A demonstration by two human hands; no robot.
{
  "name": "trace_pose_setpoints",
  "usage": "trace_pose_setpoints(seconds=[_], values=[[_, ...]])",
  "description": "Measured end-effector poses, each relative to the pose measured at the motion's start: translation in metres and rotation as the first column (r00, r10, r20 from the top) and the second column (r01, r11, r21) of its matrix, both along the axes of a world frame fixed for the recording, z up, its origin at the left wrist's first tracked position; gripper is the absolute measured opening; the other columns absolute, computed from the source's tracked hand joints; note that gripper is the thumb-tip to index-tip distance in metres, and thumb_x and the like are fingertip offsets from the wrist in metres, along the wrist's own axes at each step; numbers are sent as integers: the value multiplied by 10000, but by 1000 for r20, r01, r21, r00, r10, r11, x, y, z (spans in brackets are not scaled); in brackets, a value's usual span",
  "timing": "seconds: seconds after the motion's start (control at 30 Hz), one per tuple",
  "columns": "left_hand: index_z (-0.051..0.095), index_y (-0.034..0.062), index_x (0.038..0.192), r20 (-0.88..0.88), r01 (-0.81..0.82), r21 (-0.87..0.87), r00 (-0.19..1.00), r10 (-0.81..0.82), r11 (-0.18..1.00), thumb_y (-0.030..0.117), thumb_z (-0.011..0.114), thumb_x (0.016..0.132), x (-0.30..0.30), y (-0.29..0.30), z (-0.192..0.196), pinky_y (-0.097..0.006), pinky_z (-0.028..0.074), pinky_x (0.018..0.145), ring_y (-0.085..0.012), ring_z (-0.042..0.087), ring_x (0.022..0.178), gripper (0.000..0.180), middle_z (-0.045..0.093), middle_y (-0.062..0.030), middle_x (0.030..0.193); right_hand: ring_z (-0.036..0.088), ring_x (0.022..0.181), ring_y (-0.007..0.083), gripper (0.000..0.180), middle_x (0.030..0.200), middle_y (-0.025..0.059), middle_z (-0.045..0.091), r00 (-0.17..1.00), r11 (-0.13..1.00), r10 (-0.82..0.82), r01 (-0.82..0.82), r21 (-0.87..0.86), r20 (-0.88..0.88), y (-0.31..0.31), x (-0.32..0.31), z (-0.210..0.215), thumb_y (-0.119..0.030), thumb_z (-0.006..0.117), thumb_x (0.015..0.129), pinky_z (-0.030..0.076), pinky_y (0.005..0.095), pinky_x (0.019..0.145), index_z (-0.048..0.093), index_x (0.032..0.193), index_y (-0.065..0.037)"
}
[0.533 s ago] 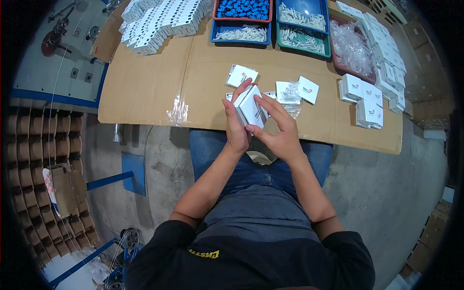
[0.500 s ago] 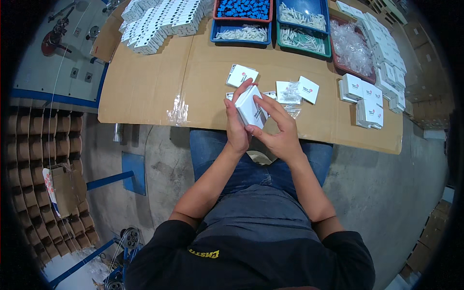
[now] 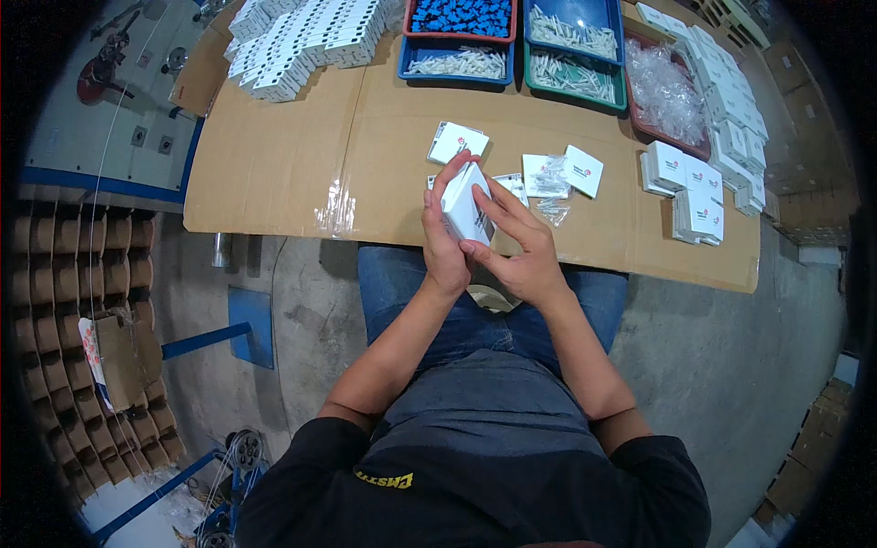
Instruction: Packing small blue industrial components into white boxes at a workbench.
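Above my lap, at the near edge of the table, I hold a flat white square piece (image 3: pixel 468 212) with a small print on its face. My left hand (image 3: pixel 442 248) wraps around its left side and underneath, with fingers pointing up. Closed on its right side, my right hand (image 3: pixel 526 254) presses fingertips and thumb against the face. Just beyond my fingertips lies a similar white square piece (image 3: pixel 456 143). Right of my hands a crumpled clear plastic bag (image 3: pixel 552 177) lies beside another white square piece (image 3: pixel 583 171). Parts behind my hands are partly hidden.
Rows of white blocks (image 3: pixel 315 46) stand at the back left of the cardboard-covered table (image 3: pixel 274 173). Trays hold blue parts (image 3: pixel 459 18) and white sticks (image 3: pixel 457 64). A red tray of clear bags (image 3: pixel 665 91) and stacked white pieces (image 3: pixel 699 215) are at right.
Both hands have shifted very slightly left with the white square piece, which has turned a little. My right fingers have slid a bit along its face.
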State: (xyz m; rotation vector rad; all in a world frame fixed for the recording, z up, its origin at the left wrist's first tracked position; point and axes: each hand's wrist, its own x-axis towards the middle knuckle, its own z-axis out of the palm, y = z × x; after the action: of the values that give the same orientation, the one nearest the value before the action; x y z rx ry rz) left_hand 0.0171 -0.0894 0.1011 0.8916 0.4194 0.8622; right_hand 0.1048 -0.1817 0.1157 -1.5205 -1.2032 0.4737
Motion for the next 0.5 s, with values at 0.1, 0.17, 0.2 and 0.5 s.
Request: trace_pose_setpoints(seconds=[0.1,0.17,0.2,0.5], values=[[394,46,1517,15,2,118,1000,-4,993,462,315,1050,-3,2,-6,-364,323,1151,-244,447,1362,630,451,-148,1510,514,1374,336,690,1521,222,483,999,999,32,-32,7,-18,-1,-1,-8,-142,834,801,406,407,1120,575,1437,-80],[387,36,1519,38,7,193,999,-15,981,403,384,1042,-5,5,-3,-362,313,1155,-243,433,1376,602,437,-151,1524,504,1383,342,702,1530,223,473,999,999,40,-39,23,-30,-1,-1,-9,-131,829,805,399,408,1126,560,1452,-88],[378,30,1522,-11,18,272,1000,-16,962,341,448,1023,-7,5,1,-363,308,1158,-242,417,1391,592,424,-154,1535,533,1354,320,640,1526,217,478,997,998,42,-38,59,-63,-2,-2,-5,-141,825,813,421,395,1107,600,1410,-85],[165,-18,1607,-167,269,495,962,-214,826,282,515,1020,-12,-16,4,-392,197,1215,-297,168,1551,747,199,-204,1673,621,886,119,354,981,81,693,823,962,-212,272,38,-528,6,27,0,-291,523,1062,494,279,763,692,971,6]])
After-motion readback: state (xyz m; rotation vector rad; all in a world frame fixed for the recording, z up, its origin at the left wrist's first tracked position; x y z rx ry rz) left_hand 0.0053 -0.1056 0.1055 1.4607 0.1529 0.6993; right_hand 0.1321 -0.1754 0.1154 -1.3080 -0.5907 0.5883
